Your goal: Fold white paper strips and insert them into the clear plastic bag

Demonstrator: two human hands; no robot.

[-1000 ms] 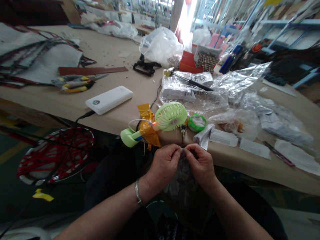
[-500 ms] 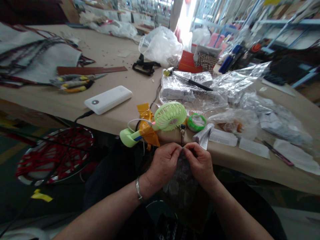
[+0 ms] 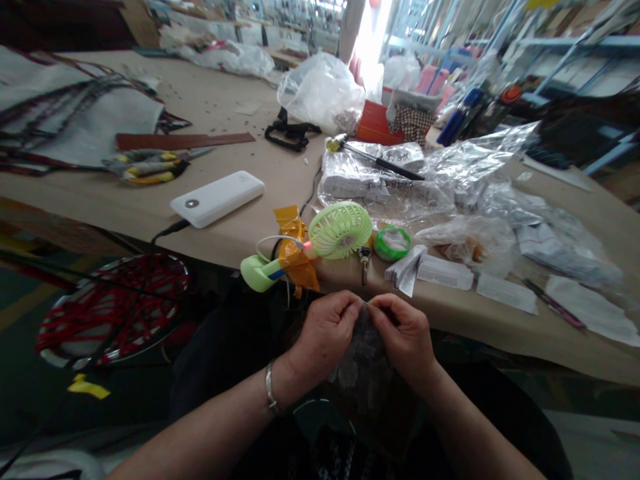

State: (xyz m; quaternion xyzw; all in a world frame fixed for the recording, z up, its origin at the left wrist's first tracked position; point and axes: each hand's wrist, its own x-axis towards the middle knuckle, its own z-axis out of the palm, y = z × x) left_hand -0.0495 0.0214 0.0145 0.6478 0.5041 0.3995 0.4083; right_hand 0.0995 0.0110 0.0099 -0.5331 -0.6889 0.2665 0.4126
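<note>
My left hand (image 3: 331, 327) and my right hand (image 3: 401, 328) meet fingertip to fingertip just in front of the table edge. Both are closed in a pinch, on something too small to make out between them. Below the hands hangs a dark see-through bag or sheet with pale pieces (image 3: 367, 373); whether the fingers hold it is unclear. A small metal-tipped tool (image 3: 365, 267) lies at the edge just beyond the fingertips. Close by are a green fan (image 3: 340, 230), fixed with orange tape (image 3: 295, 250), and a round green-rimmed container (image 3: 393, 243).
A white power bank (image 3: 220, 199) with a cable lies left on the table (image 3: 225, 243). Behind it are pliers (image 3: 150, 165) and a brown strip (image 3: 185, 141). A hammer (image 3: 380, 160) rests on plastic-wrapped bundles. Paper slips (image 3: 445, 272) and a pen-like cutter (image 3: 555, 303) lie right.
Both hands have drawn slightly down and towards me, away from the metal-tipped tool. My fingertips are still close together, with a slightly wider gap. The table things look unmoved.
</note>
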